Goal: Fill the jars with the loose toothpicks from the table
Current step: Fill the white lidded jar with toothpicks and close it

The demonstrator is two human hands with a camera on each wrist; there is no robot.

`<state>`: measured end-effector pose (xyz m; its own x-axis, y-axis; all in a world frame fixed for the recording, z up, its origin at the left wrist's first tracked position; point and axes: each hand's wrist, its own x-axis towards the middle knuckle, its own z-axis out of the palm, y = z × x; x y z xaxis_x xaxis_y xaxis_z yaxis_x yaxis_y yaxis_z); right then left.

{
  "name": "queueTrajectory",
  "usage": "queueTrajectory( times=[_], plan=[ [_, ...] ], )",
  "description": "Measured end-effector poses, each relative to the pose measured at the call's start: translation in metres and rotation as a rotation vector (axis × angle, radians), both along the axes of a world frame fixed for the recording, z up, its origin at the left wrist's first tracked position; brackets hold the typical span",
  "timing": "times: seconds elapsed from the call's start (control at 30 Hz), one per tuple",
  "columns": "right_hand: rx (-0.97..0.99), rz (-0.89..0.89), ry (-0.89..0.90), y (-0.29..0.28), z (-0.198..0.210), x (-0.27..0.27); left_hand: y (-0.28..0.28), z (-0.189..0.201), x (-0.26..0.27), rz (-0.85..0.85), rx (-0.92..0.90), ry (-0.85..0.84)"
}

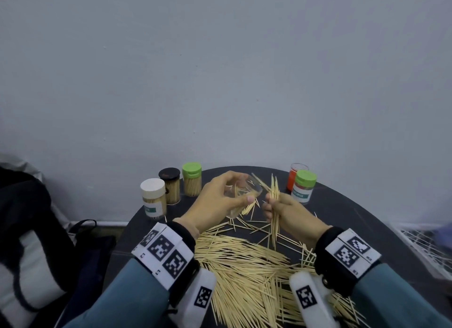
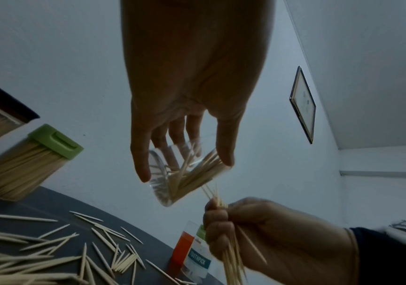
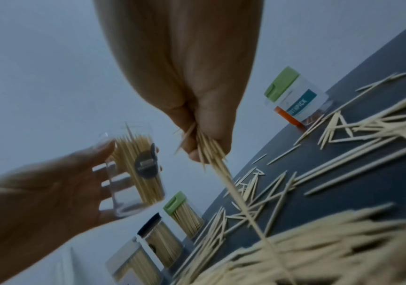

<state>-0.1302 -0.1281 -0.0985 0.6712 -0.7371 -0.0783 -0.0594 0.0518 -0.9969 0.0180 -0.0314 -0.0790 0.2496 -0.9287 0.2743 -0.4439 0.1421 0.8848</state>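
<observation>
My left hand (image 1: pixel 242 187) grips a clear, lidless jar (image 1: pixel 254 184), tilted above the back of the dark round table (image 1: pixel 342 210), mouth toward the right. The jar (image 2: pixel 172 185) is partly filled with toothpicks. Just right of its mouth, my right hand (image 1: pixel 269 205) pinches a bundle of toothpicks (image 1: pixel 275 193), tips up beside the rim. In the right wrist view the bundle (image 3: pixel 221 169) hangs below the fist (image 3: pixel 204 146). A big pile of loose toothpicks (image 1: pixel 244 266) covers the table in front of me.
Three closed, filled jars stand at the back left: white lid (image 1: pixel 153 196), black lid (image 1: pixel 170 184), green lid (image 1: pixel 192 181). At the back right are a labelled green-lid jar (image 1: pixel 304 185) and an orange one (image 1: pixel 293 178). A dark bag (image 1: pixel 29 229) lies left, a wire rack (image 1: pixel 420 249) right.
</observation>
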Motion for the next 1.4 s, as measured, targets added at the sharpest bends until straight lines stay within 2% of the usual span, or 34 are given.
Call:
queueTrajectory(
  times=[0.23,0.47,0.6,0.73,0.93,1.17,1.4],
  plan=[
    [0.024,-0.201,-0.374,-0.007,0.029,-0.005,-0.006,-0.008,-0.007,0.031,0.069,-0.042],
    [0.068,-0.241,-0.609,-0.008,0.051,-0.009,-0.01,-0.012,-0.021,-0.088,0.173,-0.101],
    [0.044,-0.216,-0.553,0.001,0.039,-0.003,-0.009,-0.012,-0.03,-0.142,0.186,-0.065],
    [-0.022,-0.21,-0.457,0.008,0.026,0.001,-0.01,-0.01,-0.031,-0.167,0.166,0.057],
    [0.034,-0.199,-0.483,0.013,0.018,0.002,-0.01,-0.01,-0.031,-0.19,0.161,0.173],
    [-0.055,-0.191,-0.456,0.013,0.016,0.001,-0.012,-0.01,-0.028,-0.175,0.165,0.198],
    [-0.098,-0.055,-0.36,0.02,0.012,-0.002,-0.012,-0.011,-0.026,-0.139,0.168,0.196]
  ],
)
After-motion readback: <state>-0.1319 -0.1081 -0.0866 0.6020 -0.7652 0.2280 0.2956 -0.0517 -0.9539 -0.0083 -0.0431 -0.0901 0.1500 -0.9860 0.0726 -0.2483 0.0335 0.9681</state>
